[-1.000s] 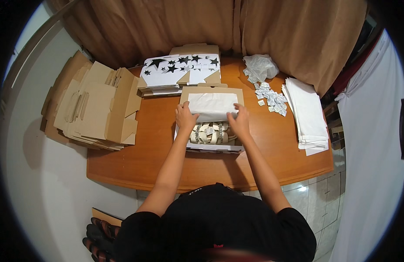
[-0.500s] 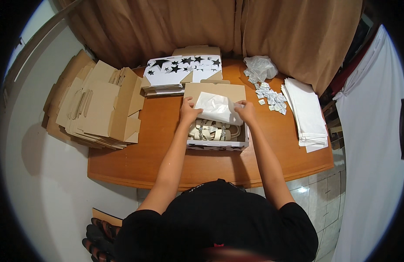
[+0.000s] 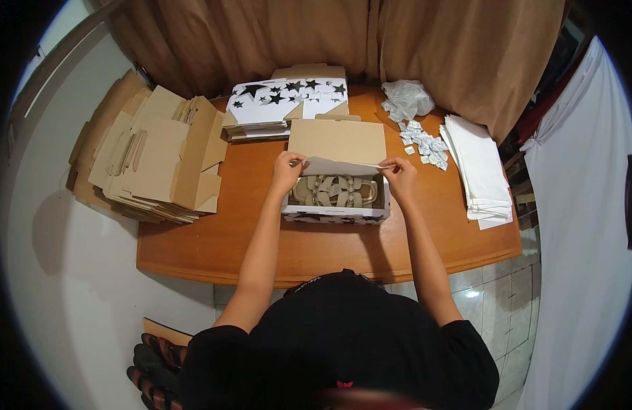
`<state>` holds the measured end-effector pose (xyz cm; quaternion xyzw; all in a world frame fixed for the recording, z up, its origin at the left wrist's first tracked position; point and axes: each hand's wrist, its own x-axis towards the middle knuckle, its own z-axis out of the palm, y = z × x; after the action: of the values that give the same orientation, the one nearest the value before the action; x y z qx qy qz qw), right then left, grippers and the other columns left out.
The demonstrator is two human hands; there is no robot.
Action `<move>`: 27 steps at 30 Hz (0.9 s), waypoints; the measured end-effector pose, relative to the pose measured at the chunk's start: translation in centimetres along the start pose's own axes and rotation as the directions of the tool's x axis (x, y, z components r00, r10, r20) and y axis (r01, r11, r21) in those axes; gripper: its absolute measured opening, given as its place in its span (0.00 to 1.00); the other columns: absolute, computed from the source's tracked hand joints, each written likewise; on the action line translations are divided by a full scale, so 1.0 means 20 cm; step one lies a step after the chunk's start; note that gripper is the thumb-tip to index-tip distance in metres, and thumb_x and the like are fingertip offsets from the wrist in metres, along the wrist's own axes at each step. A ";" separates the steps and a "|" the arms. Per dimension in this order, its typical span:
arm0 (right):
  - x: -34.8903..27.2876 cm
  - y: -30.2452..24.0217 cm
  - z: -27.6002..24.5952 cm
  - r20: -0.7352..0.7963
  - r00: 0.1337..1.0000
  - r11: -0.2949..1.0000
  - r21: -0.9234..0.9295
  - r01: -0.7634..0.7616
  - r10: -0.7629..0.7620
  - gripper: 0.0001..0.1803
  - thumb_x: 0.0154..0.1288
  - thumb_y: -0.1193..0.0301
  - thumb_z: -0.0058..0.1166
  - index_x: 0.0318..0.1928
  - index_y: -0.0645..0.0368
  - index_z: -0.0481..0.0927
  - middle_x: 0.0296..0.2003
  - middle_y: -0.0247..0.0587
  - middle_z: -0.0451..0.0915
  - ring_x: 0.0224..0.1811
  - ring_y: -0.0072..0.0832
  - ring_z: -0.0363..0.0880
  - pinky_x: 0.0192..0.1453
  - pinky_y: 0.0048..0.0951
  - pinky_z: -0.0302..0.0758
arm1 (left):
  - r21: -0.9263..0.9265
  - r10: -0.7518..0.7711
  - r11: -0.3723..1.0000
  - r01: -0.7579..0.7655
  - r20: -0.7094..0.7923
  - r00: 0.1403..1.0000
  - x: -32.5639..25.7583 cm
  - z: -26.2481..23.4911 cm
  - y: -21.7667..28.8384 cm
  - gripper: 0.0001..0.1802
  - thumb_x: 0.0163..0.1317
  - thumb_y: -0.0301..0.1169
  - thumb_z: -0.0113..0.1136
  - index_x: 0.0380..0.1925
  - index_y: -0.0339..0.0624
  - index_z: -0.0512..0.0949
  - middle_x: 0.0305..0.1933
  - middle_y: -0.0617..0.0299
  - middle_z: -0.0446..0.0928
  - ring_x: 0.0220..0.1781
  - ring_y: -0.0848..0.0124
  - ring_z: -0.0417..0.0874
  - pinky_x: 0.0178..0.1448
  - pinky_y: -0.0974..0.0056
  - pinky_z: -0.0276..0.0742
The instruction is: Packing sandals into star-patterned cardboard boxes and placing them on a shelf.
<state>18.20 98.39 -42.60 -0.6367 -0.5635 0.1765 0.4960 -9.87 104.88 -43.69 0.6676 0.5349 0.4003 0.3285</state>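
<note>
Paper (image 3: 336,167) hung above the open box (image 3: 338,214), at 12 o'clock of the beige sandals (image 3: 326,190), which lay inside. The left hand (image 3: 286,173) pinched its 9 o'clock end with thumb and fingers, and the right hand (image 3: 401,178) pinched its 3 o'clock end similarly. The lid (image 3: 336,141) stood raised behind the paper. On the table (image 3: 323,249), seen from the box, the bag (image 3: 413,100) was at 1 o'clock, the packets (image 3: 429,147) at 2, the sheets (image 3: 475,167) at 3, the cardboard (image 3: 155,154) at 9 and the star cartons (image 3: 268,109) at 11.
</note>
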 end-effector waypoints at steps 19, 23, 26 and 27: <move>-0.01 0.18 0.02 0.412 0.721 0.668 0.295 -0.683 0.556 0.18 0.54 0.69 0.59 0.43 0.66 0.73 0.38 0.40 0.73 0.29 0.25 0.74 0.35 0.21 0.74 | -0.429 -0.278 0.855 0.292 0.097 0.956 -0.16 0.00 -0.13 0.21 0.42 0.19 0.67 0.41 0.35 0.76 0.40 0.56 0.76 0.35 0.73 0.79 0.40 0.71 0.77; -0.04 0.14 0.05 0.222 0.877 0.850 0.232 -0.473 0.427 0.22 0.40 0.84 0.62 0.41 0.62 0.75 0.35 0.36 0.73 0.30 0.20 0.72 0.35 0.21 0.73 | -0.418 -0.296 0.859 0.295 0.063 0.953 -0.17 -0.01 -0.14 0.26 0.39 0.14 0.67 0.43 0.34 0.74 0.42 0.56 0.73 0.35 0.73 0.79 0.38 0.71 0.77; -0.05 0.17 0.06 0.160 0.932 0.913 0.202 -0.354 0.326 0.24 0.38 0.86 0.63 0.41 0.60 0.75 0.34 0.34 0.72 0.30 0.20 0.72 0.35 0.22 0.74 | -0.387 -0.268 0.886 0.255 0.020 0.963 -0.17 0.00 -0.12 0.26 0.38 0.12 0.65 0.43 0.35 0.74 0.42 0.56 0.72 0.36 0.73 0.79 0.39 0.71 0.77; -0.06 0.18 0.06 0.149 0.951 0.945 0.145 -0.293 0.272 0.24 0.38 0.85 0.63 0.41 0.60 0.75 0.33 0.34 0.72 0.31 0.20 0.73 0.36 0.23 0.75 | -0.359 -0.245 0.905 0.229 0.002 0.970 -0.18 0.00 -0.10 0.25 0.39 0.12 0.64 0.42 0.35 0.74 0.41 0.57 0.72 0.35 0.73 0.79 0.39 0.71 0.77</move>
<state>18.86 98.21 -46.49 -0.6552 -0.4800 0.3321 0.4796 -11.19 101.85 -46.15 0.5183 0.5374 0.4619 0.4788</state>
